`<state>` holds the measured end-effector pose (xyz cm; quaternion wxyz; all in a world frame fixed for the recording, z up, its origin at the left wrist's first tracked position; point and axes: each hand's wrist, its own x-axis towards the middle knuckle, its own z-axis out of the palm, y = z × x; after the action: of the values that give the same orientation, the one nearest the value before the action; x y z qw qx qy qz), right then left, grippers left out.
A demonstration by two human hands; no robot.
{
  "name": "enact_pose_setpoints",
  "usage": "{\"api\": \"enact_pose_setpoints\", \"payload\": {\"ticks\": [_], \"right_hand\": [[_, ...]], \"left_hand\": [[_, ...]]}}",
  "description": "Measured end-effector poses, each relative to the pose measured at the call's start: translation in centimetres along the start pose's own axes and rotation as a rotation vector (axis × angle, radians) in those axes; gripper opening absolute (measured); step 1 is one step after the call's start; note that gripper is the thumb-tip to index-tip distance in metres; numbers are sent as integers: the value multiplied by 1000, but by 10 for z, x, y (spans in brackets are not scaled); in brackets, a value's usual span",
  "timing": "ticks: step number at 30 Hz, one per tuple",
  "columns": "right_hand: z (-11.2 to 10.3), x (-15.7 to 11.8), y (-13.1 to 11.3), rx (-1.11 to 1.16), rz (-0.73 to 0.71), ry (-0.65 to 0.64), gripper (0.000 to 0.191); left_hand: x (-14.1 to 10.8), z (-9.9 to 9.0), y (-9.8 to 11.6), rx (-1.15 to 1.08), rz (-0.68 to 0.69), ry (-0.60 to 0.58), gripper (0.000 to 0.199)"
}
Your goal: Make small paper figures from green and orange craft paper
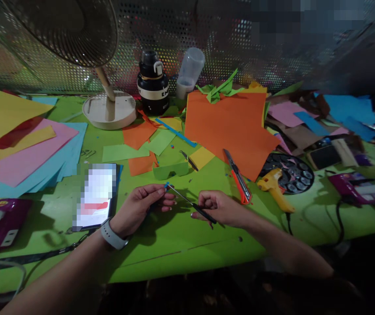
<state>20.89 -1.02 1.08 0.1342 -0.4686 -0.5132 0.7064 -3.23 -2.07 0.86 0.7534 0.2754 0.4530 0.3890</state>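
Note:
Between the fingertips of my left hand (148,201) is a small piece of blue paper (166,185). My right hand (218,208) grips the black handle of a thin metal-shafted tool (182,195). The tool's tip points left and meets the blue paper at my left fingers; whether it pierces or only touches it I cannot tell. Just beyond my hands lie a folded green paper strip (170,170), black tweezers (189,160) and a yellow paper piece (202,157). A red utility knife (238,179) with its blade out lies beyond my right hand.
A lit phone (97,194) lies left of my left wrist. A yellow glue gun (277,188) and a black round tray (292,173) are at right. Orange sheets (223,122), a black bottle (153,83) and a fan (108,109) stand behind. Coloured paper (36,148) is stacked left.

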Motion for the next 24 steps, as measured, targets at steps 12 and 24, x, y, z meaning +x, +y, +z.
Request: {"api": "enact_pose_setpoints", "payload": {"ticks": [12,24], "right_hand": [[5,-4,-14,28,74,25,52],[-2,1,-2,-8,46,18,48]], "left_hand": [[1,-1,3,-19,-48,22,23],[0,-1,3,3,-98,54,17]]}}
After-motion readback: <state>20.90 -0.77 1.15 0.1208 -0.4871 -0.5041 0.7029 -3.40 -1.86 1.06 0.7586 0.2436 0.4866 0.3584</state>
